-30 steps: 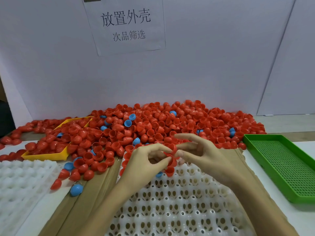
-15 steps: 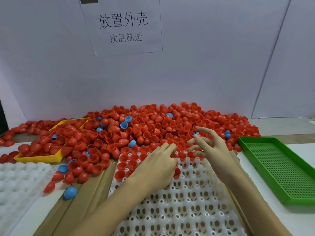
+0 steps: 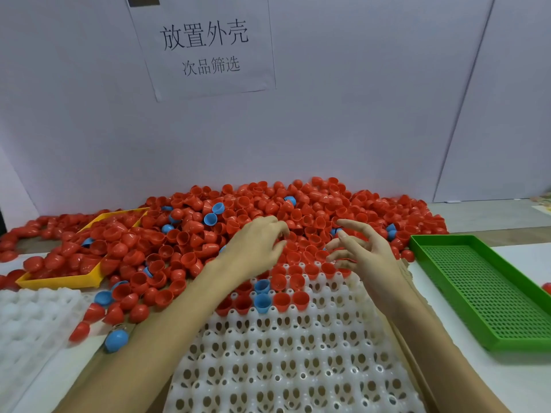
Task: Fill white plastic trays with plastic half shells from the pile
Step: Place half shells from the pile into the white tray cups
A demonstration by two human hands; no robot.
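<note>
A big pile of red half shells point(image 3: 268, 213), with a few blue ones mixed in, lies against the back wall. In front of me sits a white plastic tray point(image 3: 286, 362) with many holed cells. Its far rows hold red shells point(image 3: 299, 298) and two blue shells point(image 3: 262, 302), open side up. My left hand point(image 3: 256, 248) reaches over the tray's far edge, fingers curled down onto the pile's front. My right hand point(image 3: 362, 254) hovers beside it with fingers spread and loosely bent. I see nothing held in either hand.
A yellow tray point(image 3: 74, 278) half buried in shells sits at the left. A second white tray point(image 3: 29, 317) lies at the near left. A green perforated tray point(image 3: 483, 287) stands at the right. Loose shells point(image 3: 116, 338) lie between the white trays. A paper sign point(image 3: 205, 46) hangs on the wall.
Both hands have moved forward from above the tray into the front of the pile. More shells now sit in the tray's far rows.
</note>
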